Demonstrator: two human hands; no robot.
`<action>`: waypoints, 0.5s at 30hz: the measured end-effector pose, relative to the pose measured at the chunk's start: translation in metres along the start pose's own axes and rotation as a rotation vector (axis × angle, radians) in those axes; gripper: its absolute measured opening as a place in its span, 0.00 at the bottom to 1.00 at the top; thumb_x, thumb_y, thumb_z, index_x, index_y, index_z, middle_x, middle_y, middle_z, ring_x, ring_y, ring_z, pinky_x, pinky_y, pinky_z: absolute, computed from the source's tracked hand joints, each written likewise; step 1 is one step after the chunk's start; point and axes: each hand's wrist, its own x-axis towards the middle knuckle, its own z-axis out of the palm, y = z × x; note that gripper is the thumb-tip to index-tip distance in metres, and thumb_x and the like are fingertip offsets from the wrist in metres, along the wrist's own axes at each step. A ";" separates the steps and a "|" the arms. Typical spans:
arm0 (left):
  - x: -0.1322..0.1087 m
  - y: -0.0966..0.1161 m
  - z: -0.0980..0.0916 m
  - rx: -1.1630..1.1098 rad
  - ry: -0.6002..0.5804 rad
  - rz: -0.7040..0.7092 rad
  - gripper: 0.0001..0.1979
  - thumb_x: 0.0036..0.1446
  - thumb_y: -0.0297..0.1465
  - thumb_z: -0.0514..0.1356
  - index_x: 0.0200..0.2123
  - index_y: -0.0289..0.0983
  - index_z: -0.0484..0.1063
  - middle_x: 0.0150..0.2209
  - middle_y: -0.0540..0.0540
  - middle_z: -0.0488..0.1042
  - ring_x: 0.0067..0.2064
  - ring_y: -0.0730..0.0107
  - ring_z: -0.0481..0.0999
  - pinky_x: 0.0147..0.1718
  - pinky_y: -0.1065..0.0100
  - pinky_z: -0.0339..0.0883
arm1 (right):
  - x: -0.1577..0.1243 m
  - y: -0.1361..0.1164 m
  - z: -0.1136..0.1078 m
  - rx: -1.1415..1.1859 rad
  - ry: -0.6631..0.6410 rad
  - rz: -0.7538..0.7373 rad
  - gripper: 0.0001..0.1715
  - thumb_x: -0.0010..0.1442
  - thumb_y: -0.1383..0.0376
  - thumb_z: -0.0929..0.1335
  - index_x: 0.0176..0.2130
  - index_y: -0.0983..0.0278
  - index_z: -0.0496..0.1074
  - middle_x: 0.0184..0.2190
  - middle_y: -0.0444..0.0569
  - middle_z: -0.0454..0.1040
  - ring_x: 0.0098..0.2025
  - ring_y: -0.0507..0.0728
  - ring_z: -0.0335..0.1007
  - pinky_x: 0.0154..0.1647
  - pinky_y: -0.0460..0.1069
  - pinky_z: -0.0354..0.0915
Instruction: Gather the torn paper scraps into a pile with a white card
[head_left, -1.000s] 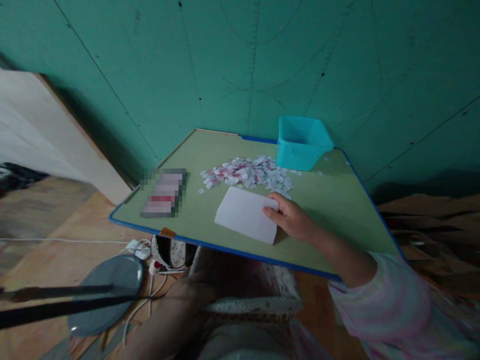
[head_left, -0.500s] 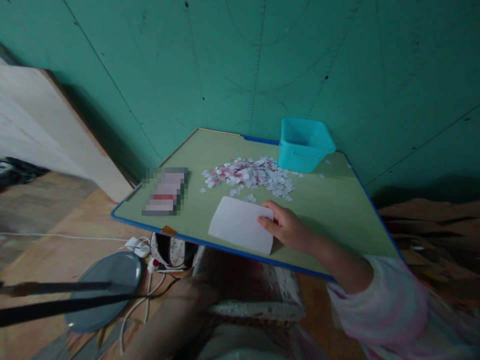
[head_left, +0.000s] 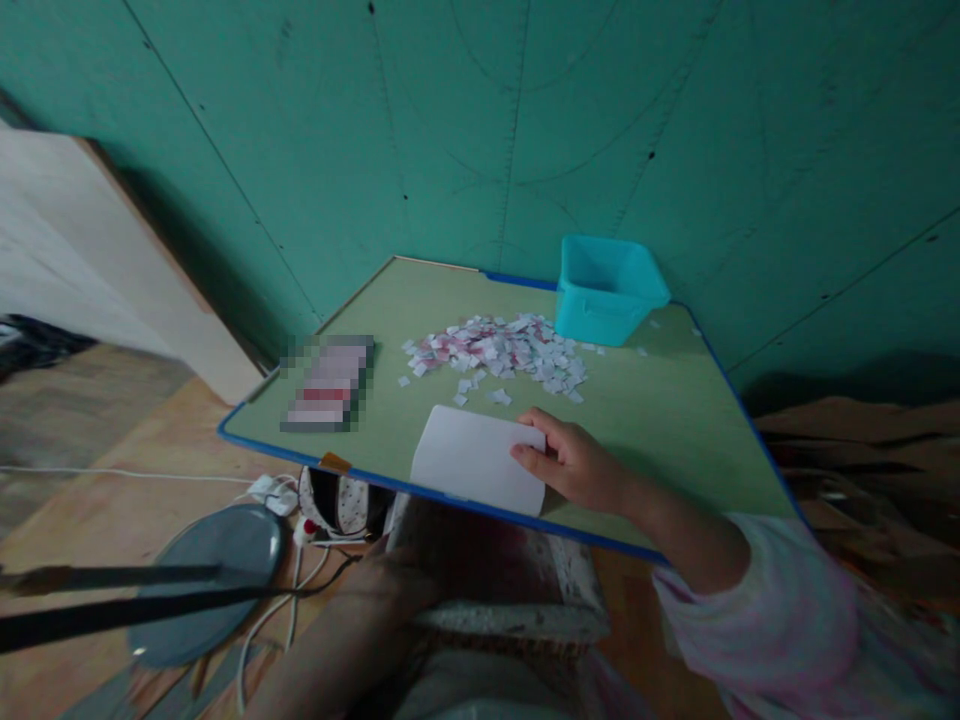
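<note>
My right hand (head_left: 574, 465) pinches the right edge of a white card (head_left: 472, 455), thumb on top and fingers behind. The card is tilted, its lower side along the front edge of the green tabletop (head_left: 637, 420). Behind it lies a loose pile of small paper pieces (head_left: 499, 345), white with some pink. My left hand (head_left: 397, 580) is low in shadow below the table edge, by the left side of an open box with a worn white rim (head_left: 517, 618). Its fingers are too dark to make out.
A turquoise plastic bin (head_left: 604, 300) stands at the back right of the table. A blurred-out phone-like object (head_left: 330, 385) lies at the left. Below left are a round grey stool (head_left: 217, 590), white cables and a power plug (head_left: 274, 493). A green wall (head_left: 465, 120) rises behind.
The card has tipped lower and slightly left, down to the table's front edge, with my right hand still gripping it. The paper pile and bin have stayed put.
</note>
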 end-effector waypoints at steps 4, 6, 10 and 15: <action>-0.001 0.000 -0.003 -0.028 -0.057 0.015 0.14 0.57 0.35 0.55 0.45 0.37 0.67 0.48 0.43 0.69 0.44 0.62 0.71 0.41 0.55 0.67 | -0.003 -0.003 -0.002 0.024 -0.041 -0.006 0.14 0.57 0.56 0.62 0.40 0.62 0.64 0.21 0.40 0.61 0.22 0.48 0.56 0.20 0.44 0.52; 0.000 -0.001 -0.003 -0.037 -0.080 0.025 0.13 0.57 0.35 0.55 0.44 0.36 0.68 0.46 0.43 0.70 0.43 0.62 0.72 0.41 0.55 0.67 | -0.003 -0.004 -0.002 0.070 -0.044 0.016 0.14 0.57 0.55 0.62 0.39 0.62 0.64 0.22 0.41 0.61 0.22 0.48 0.56 0.20 0.44 0.53; 0.008 -0.002 0.000 -0.031 -0.110 0.048 0.08 0.55 0.34 0.56 0.36 0.37 0.73 0.42 0.45 0.74 0.43 0.63 0.72 0.44 0.56 0.65 | 0.001 -0.001 -0.008 0.171 0.103 0.047 0.14 0.56 0.55 0.62 0.37 0.61 0.63 0.25 0.43 0.63 0.25 0.50 0.59 0.22 0.44 0.56; 0.014 0.001 0.002 -0.002 -0.079 0.028 0.09 0.52 0.29 0.54 0.31 0.42 0.76 0.38 0.49 0.78 0.41 0.63 0.73 0.44 0.66 0.63 | 0.010 0.008 -0.032 0.256 0.547 0.037 0.14 0.54 0.55 0.64 0.37 0.61 0.62 0.27 0.43 0.65 0.27 0.51 0.59 0.25 0.46 0.58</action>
